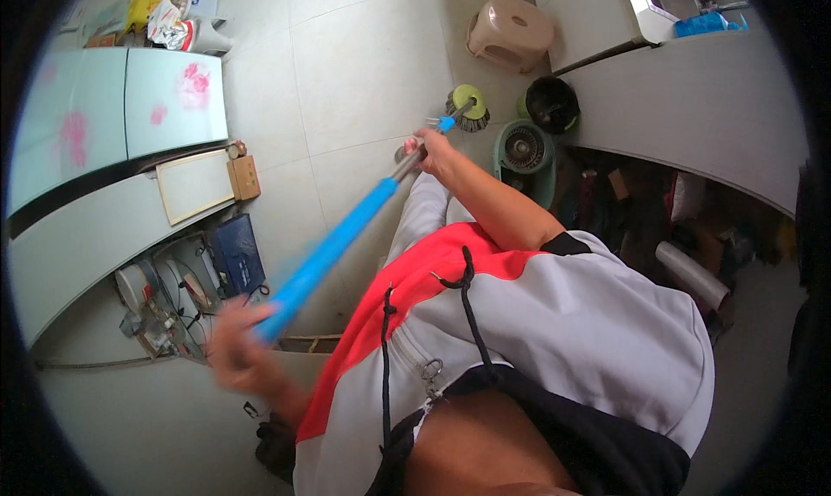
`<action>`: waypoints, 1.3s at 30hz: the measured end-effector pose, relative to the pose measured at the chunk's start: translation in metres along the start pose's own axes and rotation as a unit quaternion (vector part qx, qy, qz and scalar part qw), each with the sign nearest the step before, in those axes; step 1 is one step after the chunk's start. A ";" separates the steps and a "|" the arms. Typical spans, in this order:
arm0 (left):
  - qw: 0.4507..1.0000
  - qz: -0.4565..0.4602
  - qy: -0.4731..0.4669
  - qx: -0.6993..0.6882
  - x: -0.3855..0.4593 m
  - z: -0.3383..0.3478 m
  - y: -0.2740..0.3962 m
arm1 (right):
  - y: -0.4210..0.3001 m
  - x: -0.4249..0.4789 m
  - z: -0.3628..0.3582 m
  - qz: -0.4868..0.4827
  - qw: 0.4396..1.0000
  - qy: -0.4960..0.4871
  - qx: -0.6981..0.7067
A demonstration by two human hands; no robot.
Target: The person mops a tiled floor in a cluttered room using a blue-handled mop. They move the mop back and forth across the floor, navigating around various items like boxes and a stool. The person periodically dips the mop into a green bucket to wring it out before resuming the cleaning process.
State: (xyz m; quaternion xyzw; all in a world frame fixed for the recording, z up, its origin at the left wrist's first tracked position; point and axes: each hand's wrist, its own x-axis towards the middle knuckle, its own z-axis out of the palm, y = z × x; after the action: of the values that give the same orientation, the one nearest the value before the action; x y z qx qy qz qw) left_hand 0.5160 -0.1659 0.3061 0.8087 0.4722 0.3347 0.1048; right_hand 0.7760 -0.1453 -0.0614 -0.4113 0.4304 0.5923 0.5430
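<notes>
A long-handled floor brush point(324, 256) slants across the front of my body, with a blue grip and a metal pole. Its round lime-green head point(469, 103), fringed with grey bristles, is down at the tiled floor point(363, 74). My right hand point(434, 152) is wrapped around the metal pole below the blue grip, near a small blue collar. At the upper end of the grip, my left hand point(240, 347) is closed on the handle and blurred. Part of my left forearm is hidden behind my jacket point(558, 314).
Right of the brush head stand a black bin point(552, 104), a green fan point(522, 148) and a beige plastic stool point(511, 32). Pale cabinet doors with pink flowers point(175, 106), a small cardboard box point(244, 178) and a dark blue box point(237, 254) are at left.
</notes>
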 end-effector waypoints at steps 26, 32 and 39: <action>0.960 0.108 -0.256 -0.042 -0.009 0.093 0.027 | 0.023 0.063 -0.035 0.005 0.984 -0.054 -0.170; 0.950 -0.022 -0.301 -0.084 -0.014 0.101 0.026 | 0.007 0.071 -0.064 -0.029 0.962 0.038 -0.270; 0.939 -0.141 -0.290 -0.117 -0.066 0.117 0.000 | -0.027 0.062 -0.099 -0.053 0.957 0.052 -0.280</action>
State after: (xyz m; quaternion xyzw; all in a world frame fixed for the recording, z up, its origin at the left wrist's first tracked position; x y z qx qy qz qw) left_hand 0.5692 -0.2031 0.1883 0.7777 0.4879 0.1205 0.3776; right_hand 0.8002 -0.2207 -0.1513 -0.5995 0.2523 0.6372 0.4134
